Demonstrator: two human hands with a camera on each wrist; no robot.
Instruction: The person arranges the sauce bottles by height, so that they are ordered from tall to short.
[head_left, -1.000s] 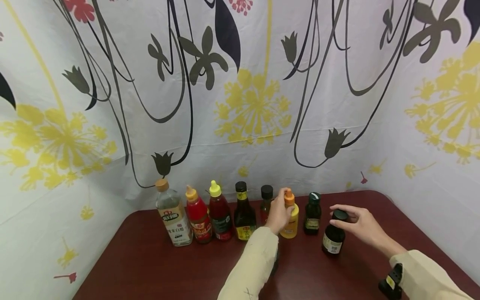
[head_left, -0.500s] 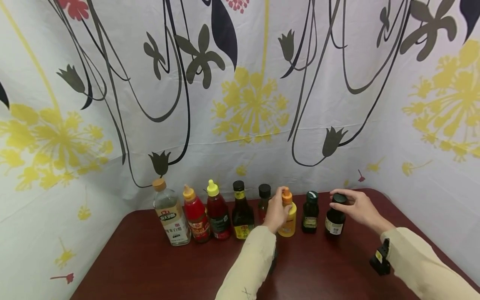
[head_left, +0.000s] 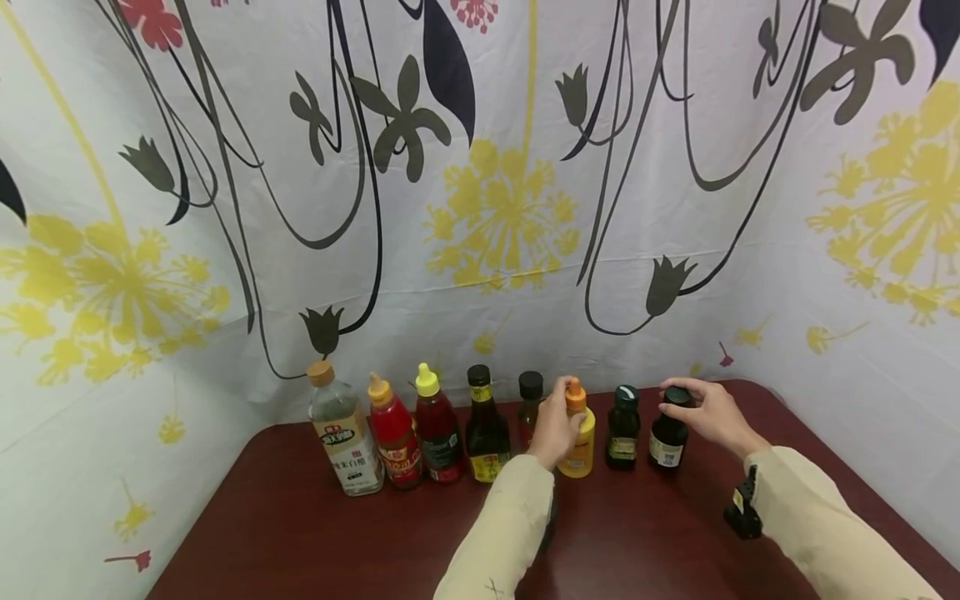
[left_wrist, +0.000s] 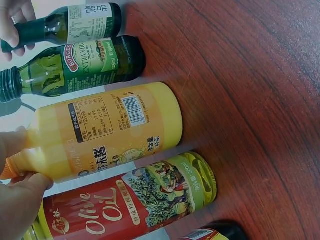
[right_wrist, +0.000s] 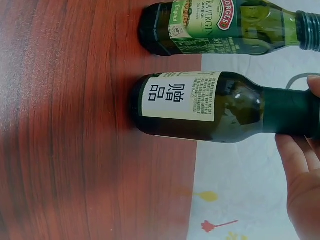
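In the head view, my left hand (head_left: pixel 553 427) pinches the neck and orange cap of a yellow squeeze sauce bottle (head_left: pixel 581 450), which stands upright on the table. The left wrist view shows thumb and fingers around the neck of that yellow bottle (left_wrist: pixel 110 132). At the right end of the row, my right hand (head_left: pixel 712 414) grips the green cap of a small dark bottle (head_left: pixel 666 442). This dark bottle (right_wrist: pixel 175 107) has a cream label with two large characters, and its base is at the table. Between the hands stands a green olive oil bottle (head_left: pixel 622 429), touched by neither.
Leftward along the row stand a clear vinegar bottle (head_left: pixel 347 442), a red squeeze bottle (head_left: pixel 396 437), a yellow-capped sauce bottle (head_left: pixel 438 433), a dark bottle with yellow label (head_left: pixel 487 437) and a red-labelled olive oil bottle (left_wrist: pixel 130 200). A patterned cloth (head_left: pixel 465 217) hangs behind the table (head_left: pixel 337 542).
My right hand has carried the dark bottle away from me, towards the cloth, to the right end of the row. The left hand has stayed on the yellow squeeze bottle.
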